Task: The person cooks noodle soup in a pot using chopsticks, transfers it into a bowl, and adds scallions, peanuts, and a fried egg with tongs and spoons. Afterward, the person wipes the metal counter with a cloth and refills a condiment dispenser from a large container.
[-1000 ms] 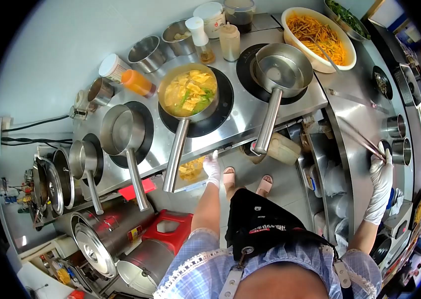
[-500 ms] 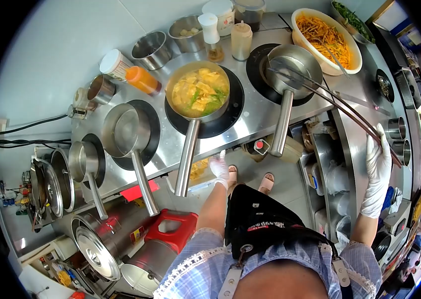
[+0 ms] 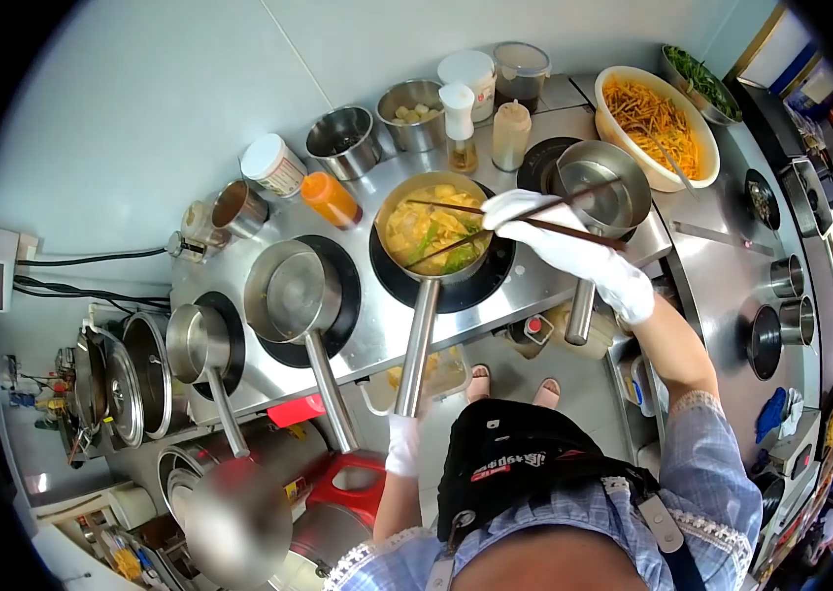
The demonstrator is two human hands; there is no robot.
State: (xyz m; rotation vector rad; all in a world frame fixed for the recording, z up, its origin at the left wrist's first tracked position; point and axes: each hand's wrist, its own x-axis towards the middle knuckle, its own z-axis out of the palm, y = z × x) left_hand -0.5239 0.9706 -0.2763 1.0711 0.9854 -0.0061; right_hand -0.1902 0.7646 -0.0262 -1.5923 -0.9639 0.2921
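Note:
My right hand [image 3: 559,241], in a white glove, is closed around a pair of long dark chopsticks [image 3: 461,241]. The chopsticks cross near my fingers, and their tips are spread in the saucepan [image 3: 383,229] of yellow food [image 3: 428,227] with green leaves in broth. My left hand [image 3: 402,445], gloved too, is closed at the end of this saucepan's long metal handle [image 3: 418,345]; its fingers are partly hidden. Beyond my right wrist, another saucepan [image 3: 623,163] holds clear liquid, its handle [image 3: 582,313] passing below my forearm.
Two more saucepans [image 3: 264,286] [image 3: 185,340] stand on burners to the left. An orange squeeze bottle [image 3: 333,200], a pepper mill [image 3: 459,123] and metal pots [image 3: 341,148] line the back. At right is a tub of orange shreds [image 3: 605,123]. A red stool [image 3: 352,478] is below.
My right hand has swung left with the chopsticks, from the right side into the saucepan of yellow food. My left hand has moved to that saucepan's handle. The view has shifted slightly.

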